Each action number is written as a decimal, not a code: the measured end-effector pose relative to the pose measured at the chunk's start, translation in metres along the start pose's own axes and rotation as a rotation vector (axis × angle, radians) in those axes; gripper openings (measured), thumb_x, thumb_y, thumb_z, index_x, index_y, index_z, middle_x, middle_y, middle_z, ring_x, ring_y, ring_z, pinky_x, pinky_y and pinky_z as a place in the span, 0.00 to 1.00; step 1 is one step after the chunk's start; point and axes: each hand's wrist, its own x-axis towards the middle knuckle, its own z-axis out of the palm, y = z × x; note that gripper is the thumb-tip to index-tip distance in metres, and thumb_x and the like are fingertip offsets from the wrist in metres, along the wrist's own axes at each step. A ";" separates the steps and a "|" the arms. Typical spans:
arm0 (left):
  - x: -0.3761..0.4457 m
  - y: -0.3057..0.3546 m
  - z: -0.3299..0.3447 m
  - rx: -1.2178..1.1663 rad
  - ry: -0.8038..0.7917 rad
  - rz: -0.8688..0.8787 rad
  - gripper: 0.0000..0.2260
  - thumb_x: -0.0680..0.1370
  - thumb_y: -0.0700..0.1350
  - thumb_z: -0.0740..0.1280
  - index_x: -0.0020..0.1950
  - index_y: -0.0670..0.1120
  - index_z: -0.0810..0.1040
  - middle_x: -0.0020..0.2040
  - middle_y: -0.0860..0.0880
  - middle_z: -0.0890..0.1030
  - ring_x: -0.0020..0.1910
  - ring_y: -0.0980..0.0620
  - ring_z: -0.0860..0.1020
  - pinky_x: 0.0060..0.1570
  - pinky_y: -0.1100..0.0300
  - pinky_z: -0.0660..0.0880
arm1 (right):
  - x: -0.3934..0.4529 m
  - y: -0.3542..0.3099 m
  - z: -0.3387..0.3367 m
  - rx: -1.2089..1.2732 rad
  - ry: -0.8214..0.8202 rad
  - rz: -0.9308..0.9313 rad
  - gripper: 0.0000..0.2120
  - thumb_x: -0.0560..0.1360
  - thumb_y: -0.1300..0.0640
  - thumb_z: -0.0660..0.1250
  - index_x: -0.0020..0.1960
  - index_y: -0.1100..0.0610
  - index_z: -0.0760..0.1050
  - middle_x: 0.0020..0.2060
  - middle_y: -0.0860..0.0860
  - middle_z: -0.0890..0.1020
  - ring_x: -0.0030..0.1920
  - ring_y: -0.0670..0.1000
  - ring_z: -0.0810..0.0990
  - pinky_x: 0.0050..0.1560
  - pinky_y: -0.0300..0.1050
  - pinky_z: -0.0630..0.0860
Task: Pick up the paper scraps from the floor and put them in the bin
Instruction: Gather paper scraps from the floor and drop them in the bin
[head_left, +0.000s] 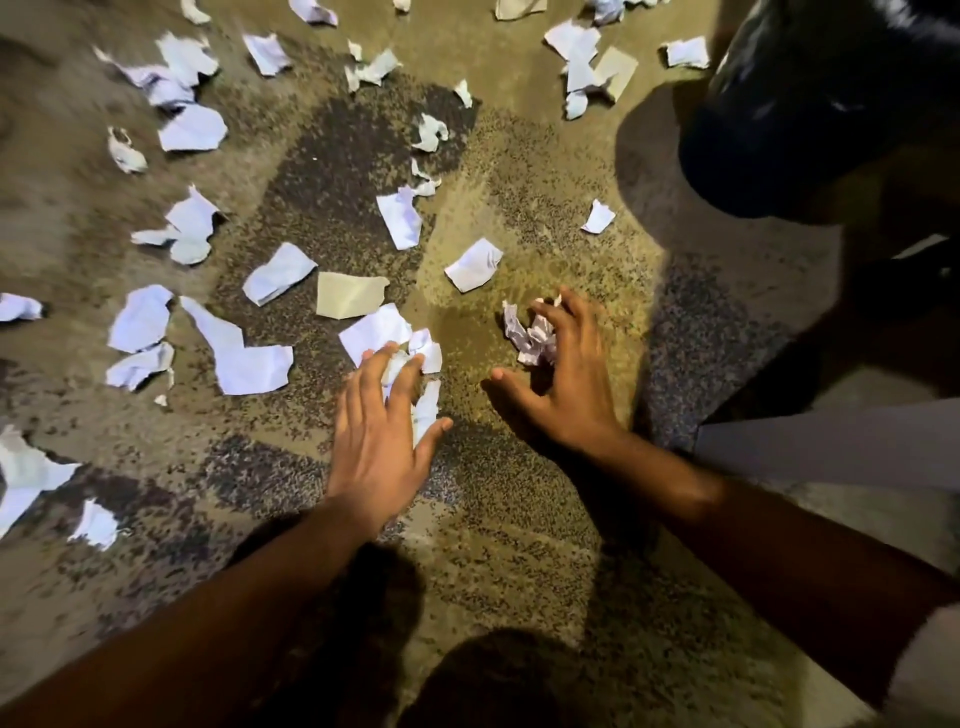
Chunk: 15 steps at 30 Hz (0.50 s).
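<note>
While the right hand (563, 379) clutches crumpled scraps (530, 335), the left hand (384, 421) presses others — fingers spread.

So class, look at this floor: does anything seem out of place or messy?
Yes. Torn and crumpled paper scraps litter the speckled floor, mostly left and ahead. The right hand closes round a crumpled wad; the left hand presses flat on other pieces. A dark bin stands upper right.
</note>
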 end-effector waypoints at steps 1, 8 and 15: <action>0.001 -0.001 -0.002 -0.013 0.016 -0.002 0.33 0.80 0.63 0.60 0.80 0.50 0.55 0.80 0.43 0.51 0.79 0.42 0.54 0.75 0.41 0.61 | 0.008 -0.003 0.003 -0.025 -0.028 -0.028 0.38 0.72 0.36 0.74 0.77 0.43 0.63 0.83 0.43 0.52 0.81 0.52 0.57 0.74 0.56 0.64; 0.030 -0.017 -0.012 0.062 0.062 0.007 0.32 0.79 0.67 0.57 0.80 0.64 0.48 0.82 0.43 0.40 0.81 0.39 0.43 0.78 0.40 0.45 | 0.042 -0.003 0.024 -0.234 -0.070 -0.245 0.24 0.78 0.35 0.66 0.71 0.40 0.74 0.77 0.46 0.70 0.78 0.53 0.64 0.73 0.61 0.68; 0.037 -0.023 -0.006 0.064 0.033 0.039 0.25 0.79 0.61 0.61 0.77 0.63 0.62 0.81 0.45 0.55 0.80 0.40 0.53 0.77 0.40 0.55 | 0.040 0.007 0.036 -0.228 -0.021 -0.385 0.16 0.72 0.51 0.77 0.60 0.49 0.81 0.65 0.50 0.79 0.65 0.55 0.74 0.60 0.55 0.75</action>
